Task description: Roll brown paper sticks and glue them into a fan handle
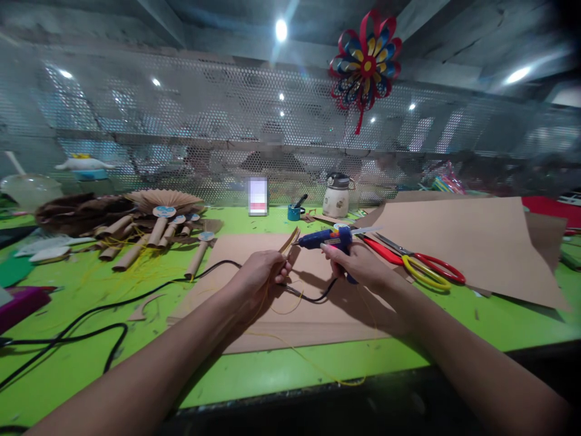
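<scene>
My right hand (342, 261) is wrapped round a blue hot glue gun (324, 238), its nozzle pointing left and a clear glue stick (370, 230) jutting from the back. Pinched in my left hand (265, 269) is a folded piece of brown paper (290, 240), held upright. The nozzle is close to its edge; whether they touch I cannot tell. A yellow string (295, 349) trails from near my left hand over the brown paper sheets (318, 330) below. The gun's black cord (313, 298) runs under my left wrist and off to the left.
Red- and yellow-handled scissors (426, 275) lie right of my right hand, beside large brown paper sheets (458, 242). Rolled paper tubes (131, 251) and a pleated fan (166, 200) are piled on the left. A phone (258, 197), teal cup (294, 212) and white bottle (336, 200) stand behind.
</scene>
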